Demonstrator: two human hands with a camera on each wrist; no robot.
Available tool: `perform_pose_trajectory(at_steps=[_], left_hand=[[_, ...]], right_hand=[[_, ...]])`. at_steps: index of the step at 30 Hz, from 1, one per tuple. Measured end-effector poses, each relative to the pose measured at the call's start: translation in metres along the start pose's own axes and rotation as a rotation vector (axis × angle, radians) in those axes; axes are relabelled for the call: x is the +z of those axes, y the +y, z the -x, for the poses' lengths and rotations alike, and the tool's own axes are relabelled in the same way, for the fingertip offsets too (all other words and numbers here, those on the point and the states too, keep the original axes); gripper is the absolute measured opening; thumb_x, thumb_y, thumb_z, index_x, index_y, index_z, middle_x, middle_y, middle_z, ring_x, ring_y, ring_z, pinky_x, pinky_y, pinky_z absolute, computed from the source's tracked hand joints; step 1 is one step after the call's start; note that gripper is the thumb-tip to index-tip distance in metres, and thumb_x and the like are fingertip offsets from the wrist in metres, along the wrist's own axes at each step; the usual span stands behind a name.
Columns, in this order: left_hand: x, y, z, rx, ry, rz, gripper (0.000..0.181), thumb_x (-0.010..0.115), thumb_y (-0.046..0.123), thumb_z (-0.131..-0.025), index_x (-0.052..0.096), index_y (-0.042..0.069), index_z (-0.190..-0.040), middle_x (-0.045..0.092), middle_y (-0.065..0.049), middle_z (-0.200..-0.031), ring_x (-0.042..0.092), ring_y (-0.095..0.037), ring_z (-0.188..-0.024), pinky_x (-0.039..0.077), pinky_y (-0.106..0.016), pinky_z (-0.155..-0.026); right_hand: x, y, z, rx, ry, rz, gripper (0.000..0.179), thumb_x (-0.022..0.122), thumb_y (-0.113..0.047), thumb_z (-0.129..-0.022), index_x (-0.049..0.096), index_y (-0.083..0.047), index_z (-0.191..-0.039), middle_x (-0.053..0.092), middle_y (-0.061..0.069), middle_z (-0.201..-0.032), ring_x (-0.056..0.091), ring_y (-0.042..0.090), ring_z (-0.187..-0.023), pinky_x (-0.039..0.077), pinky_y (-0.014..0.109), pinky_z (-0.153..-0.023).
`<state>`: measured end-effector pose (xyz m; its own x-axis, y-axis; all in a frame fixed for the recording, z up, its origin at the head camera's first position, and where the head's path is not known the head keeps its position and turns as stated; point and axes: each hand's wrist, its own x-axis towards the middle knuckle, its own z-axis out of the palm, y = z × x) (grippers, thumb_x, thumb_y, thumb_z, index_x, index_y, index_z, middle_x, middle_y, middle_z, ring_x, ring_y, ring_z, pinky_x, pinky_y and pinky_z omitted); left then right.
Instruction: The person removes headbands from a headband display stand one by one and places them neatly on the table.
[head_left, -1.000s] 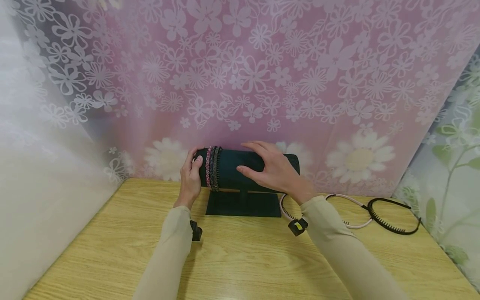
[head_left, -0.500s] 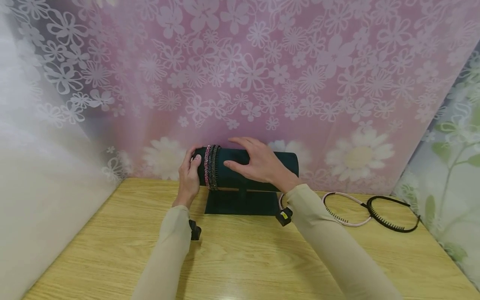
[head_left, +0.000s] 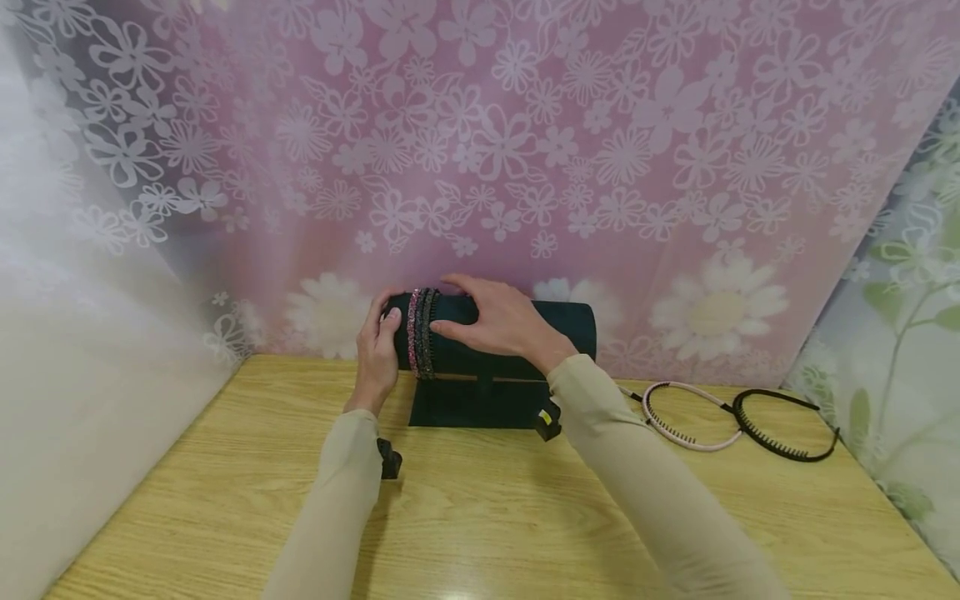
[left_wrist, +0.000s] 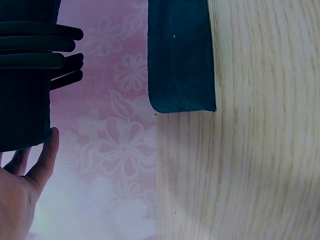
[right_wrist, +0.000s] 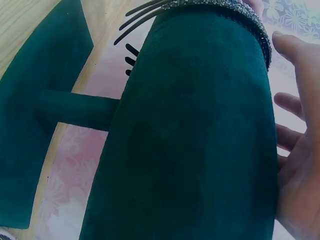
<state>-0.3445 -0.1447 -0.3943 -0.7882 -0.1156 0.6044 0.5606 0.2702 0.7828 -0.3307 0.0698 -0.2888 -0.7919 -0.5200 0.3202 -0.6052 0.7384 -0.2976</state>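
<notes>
A dark green velvet headband stand (head_left: 564, 325) has a horizontal roll on a post above a flat base (head_left: 480, 404). Three glittery headbands sit side by side around its left part: a pink headband (head_left: 412, 333) outermost, then dark ones (right_wrist: 235, 7). My left hand (head_left: 378, 350) grips the roll's left end, thumb in front and fingers at the back. Over the middle of the roll, my right hand (head_left: 498, 318) is spread, its thumb tip beside the innermost dark headband. Whether that thumb touches the headband is unclear. Headband ends (left_wrist: 67, 75) stick out below the roll.
On the wooden table (head_left: 457, 517), a pale pink headband (head_left: 705, 447) and a black headband (head_left: 787, 454) lie at the right. Another headband end (head_left: 630, 393) shows beside the right sleeve. A flowered pink curtain (head_left: 480, 167) hangs close behind the stand.
My right hand has slid left along the roll, from its right part up to the headbands. The left hand stays on the left end.
</notes>
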Motion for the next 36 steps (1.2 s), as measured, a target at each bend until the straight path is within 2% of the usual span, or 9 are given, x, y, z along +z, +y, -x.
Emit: perform_pose_trajectory(at_steps=[5,11,22,36], left_hand=[[0.001,0.000,0.000,-0.001,0.008,0.000,0.044,0.038,0.036,-0.109,0.052,0.018,-0.147,0.058,-0.002,-0.143,0.054,-0.023,-0.130,0.038,-0.050,-0.113],[0.000,-0.001,0.001,0.005,0.014,-0.017,0.044,0.038,0.037,-0.109,0.052,0.018,-0.147,0.058,-0.003,-0.144,0.055,-0.024,-0.129,0.040,-0.051,-0.111],[-0.002,0.002,0.001,0.013,0.015,-0.008,0.043,0.037,0.035,-0.110,0.053,0.017,-0.146,0.059,-0.003,-0.141,0.056,-0.022,-0.125,0.041,-0.046,-0.109],[-0.001,0.003,0.001,0.001,0.005,-0.003,0.043,0.038,0.034,-0.110,0.053,0.016,-0.146,0.060,-0.003,-0.140,0.056,-0.021,-0.124,0.041,-0.046,-0.108]], right_hand=[[0.003,-0.004,-0.002,0.042,-0.038,0.113,0.082,0.058,-0.074,-0.089,0.042,-0.030,-0.157,0.050,0.005,-0.152,0.050,0.032,-0.136,0.038,0.062,-0.111],[0.006,-0.007,-0.004,0.049,-0.080,0.190,0.085,0.056,-0.078,-0.086,0.038,-0.036,-0.158,0.048,0.006,-0.147,0.048,0.032,-0.132,0.040,0.059,-0.107],[0.007,-0.012,-0.007,0.036,-0.080,0.254,0.088,0.058,-0.081,-0.083,0.036,-0.040,-0.158,0.047,0.005,-0.144,0.048,0.032,-0.129,0.040,0.056,-0.105],[0.006,-0.015,-0.005,0.046,-0.070,0.280,0.088,0.061,-0.077,-0.083,0.038,-0.035,-0.157,0.047,0.008,-0.143,0.050,0.032,-0.127,0.042,0.057,-0.103]])
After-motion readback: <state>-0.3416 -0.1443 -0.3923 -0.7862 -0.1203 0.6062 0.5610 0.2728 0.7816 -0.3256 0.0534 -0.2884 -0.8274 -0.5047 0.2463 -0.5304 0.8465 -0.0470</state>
